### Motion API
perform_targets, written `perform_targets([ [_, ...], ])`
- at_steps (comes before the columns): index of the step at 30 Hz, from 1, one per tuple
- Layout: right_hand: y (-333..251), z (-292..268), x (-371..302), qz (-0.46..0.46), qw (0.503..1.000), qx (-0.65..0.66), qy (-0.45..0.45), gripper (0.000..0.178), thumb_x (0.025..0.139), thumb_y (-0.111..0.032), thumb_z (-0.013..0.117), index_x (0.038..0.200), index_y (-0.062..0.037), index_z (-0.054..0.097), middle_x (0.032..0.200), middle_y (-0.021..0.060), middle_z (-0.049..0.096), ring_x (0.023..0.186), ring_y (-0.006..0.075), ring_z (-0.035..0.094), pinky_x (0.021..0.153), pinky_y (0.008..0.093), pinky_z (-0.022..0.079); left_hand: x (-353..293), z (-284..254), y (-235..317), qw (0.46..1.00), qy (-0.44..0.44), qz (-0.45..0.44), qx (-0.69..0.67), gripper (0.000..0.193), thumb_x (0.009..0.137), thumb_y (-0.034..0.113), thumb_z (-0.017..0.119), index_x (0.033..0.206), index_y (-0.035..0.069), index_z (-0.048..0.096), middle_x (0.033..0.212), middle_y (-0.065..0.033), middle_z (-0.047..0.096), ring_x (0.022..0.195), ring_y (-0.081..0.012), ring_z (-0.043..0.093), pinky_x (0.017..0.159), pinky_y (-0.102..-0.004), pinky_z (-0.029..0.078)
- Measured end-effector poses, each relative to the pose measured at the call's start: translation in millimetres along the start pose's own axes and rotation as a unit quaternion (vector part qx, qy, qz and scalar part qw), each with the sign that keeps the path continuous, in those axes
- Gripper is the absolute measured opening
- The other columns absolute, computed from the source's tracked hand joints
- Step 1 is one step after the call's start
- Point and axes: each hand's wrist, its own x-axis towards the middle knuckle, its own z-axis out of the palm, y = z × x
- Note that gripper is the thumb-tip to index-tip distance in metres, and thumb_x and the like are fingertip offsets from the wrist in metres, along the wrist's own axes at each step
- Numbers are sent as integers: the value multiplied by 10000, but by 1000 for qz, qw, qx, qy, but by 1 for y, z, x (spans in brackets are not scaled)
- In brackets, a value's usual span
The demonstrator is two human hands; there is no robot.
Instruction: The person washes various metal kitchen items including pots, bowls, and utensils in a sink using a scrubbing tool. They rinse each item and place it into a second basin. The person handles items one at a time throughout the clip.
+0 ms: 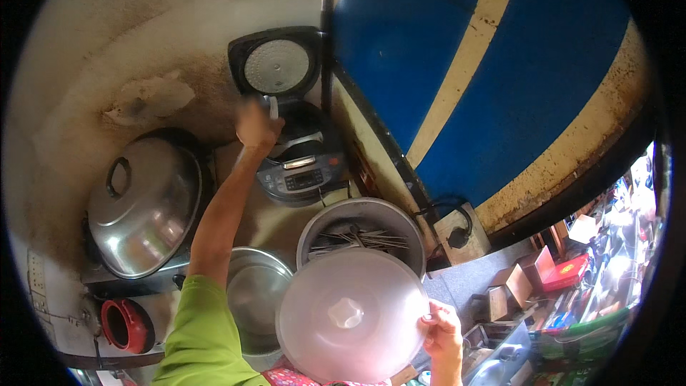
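My left hand [259,127], smeared by motion, reaches over the raised-lid rice cooker [304,175]. Its fingers are closed at something small and pale that I cannot make out. The cooker's open lid [277,66] leans back with a round perforated plate inside. My right hand [443,330] grips the edge of a round, translucent plastic lid [350,343] with a small knob in the middle. That lid overlaps the near part of a grey bucket [309,227], in which several thin sticks [357,239] lie.
At left a domed steel lid [153,207] covers a wok on a stove. A wide metal pot [275,261] stands beside my left forearm, near a red ring-shaped object [123,325]. A wall socket with a plug [459,236] is at right, by boxes [509,286] and clutter.
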Motion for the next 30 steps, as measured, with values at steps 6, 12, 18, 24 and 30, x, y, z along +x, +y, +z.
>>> perform_targets([
  [6, 3, 5, 35, 2, 998, -10, 68, 223, 812, -47, 595, 1024, 21, 576, 758, 62, 611, 467, 105, 513, 369, 200, 374, 4, -16, -2, 997, 31, -34, -66, 690, 668, 333, 814, 1165, 54, 425, 1080, -239, 542, 841, -390, 653, 707, -464, 542],
  [12, 8, -20, 98, 0, 999, -34, 13, 101, 805, -88, 611, 878, -32, 570, 704, 58, 583, 488, 120, 469, 435, 252, 364, -4, -116, -39, 645, -214, -344, -648, 490, 800, 326, 711, 1160, 85, 482, 844, -146, 590, 502, -203, 602, 330, -208, 352],
  [18, 9, -33, 109, -51, 926, -362, 89, 146, 830, -119, 636, 943, -32, 603, 696, 43, 568, 431, 125, 454, 390, 274, 366, -103, -218, -80, 602, -188, -396, -668, 496, 815, 350, 681, 1140, 28, 490, 837, -147, 606, 484, -168, 549, 309, -190, 262],
  [24, 6, -48, 128, -352, 598, -708, 131, 314, 865, -163, 606, 1147, -24, 608, 794, 135, 647, 665, 273, 640, 642, 393, 506, -203, -252, -113, 619, -188, -488, -586, 411, 803, 261, 642, 1084, -21, 540, 785, -126, 626, 400, -185, 524, 282, -204, 299],
  [30, -2, 172, 180, -367, 539, -754, -76, 200, 892, -214, 601, 970, -35, 642, 797, 188, 674, 741, 332, 672, 692, 434, 509, -271, -187, -145, 752, -339, -400, -398, 530, 734, 105, 752, 1183, -16, 499, 862, -108, 641, 493, -141, 580, 341, -251, 429],
])
